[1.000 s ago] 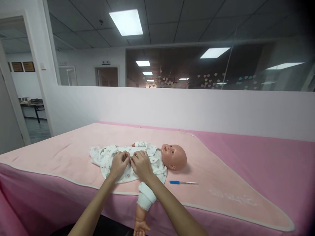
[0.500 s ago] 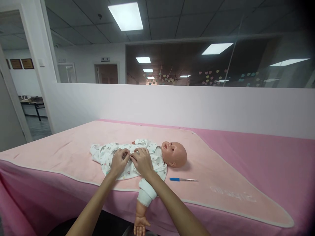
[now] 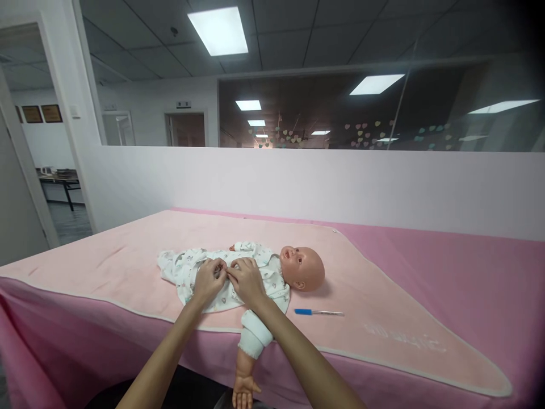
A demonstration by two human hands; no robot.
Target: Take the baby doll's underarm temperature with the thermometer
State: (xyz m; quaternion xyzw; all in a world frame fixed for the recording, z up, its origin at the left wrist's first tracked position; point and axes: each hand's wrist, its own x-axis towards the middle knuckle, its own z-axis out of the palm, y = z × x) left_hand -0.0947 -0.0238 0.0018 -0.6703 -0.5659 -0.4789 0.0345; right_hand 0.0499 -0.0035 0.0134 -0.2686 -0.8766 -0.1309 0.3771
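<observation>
A baby doll (image 3: 303, 268) lies on its back on a light pink blanket (image 3: 128, 261), head to the right. It wears a white printed romper (image 3: 183, 268). Both my hands rest on the doll's belly, side by side. My left hand (image 3: 208, 281) and my right hand (image 3: 246, 279) each pinch the romper's front edges where they meet, fingers curled tight. One doll arm in a white cuff (image 3: 254, 334) hangs over the table's near edge, its bare hand (image 3: 242, 392) dangling below.
A blue-capped pen (image 3: 318, 312) lies on the blanket just right of the doll. The table has a darker pink cover (image 3: 468, 272). A white half wall with a glass pane stands behind, and an open doorway at left.
My hands stay on the romper's front with only small finger shifts. The view has drifted slightly; the doll has not moved.
</observation>
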